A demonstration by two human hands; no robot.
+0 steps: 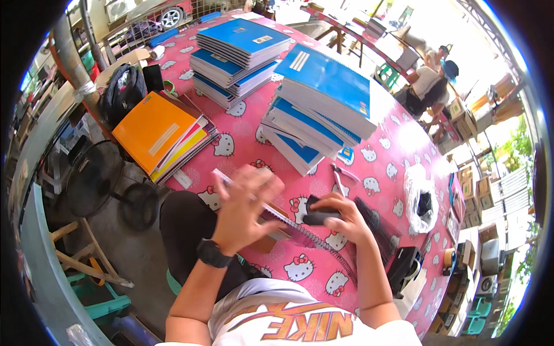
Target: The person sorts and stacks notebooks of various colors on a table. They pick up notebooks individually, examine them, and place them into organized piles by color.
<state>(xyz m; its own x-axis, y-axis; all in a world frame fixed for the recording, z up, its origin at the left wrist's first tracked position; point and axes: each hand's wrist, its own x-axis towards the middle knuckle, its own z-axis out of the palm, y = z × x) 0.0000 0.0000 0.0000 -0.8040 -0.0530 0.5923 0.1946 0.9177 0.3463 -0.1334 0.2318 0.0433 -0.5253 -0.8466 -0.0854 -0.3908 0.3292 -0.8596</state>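
A thin notebook [224, 177], seen nearly edge-on, crosses under my left hand [248, 202]. My left hand is closed about it, its fingers blurred by motion. From the notebook's near end a long dark spiral coil [317, 239] runs down to the right across the table. My right hand [344, 218] is closed on a small black object [318, 219] beside the coil; what kind it is I cannot make out. Just beyond that hand lie pliers [340, 180] with pale handles. A bundle of loose dark coils [374, 222] rests right of my right hand.
Blue notebooks stand in a left stack [239, 43] and a right stack [323, 81] on the pink patterned tablecloth [300, 268]. Orange and yellow notebooks [156, 132] lie left. A white plastic bag [418, 199] sits right. A black fan [95, 179] stands left of the table. People [430, 83] sit beyond.
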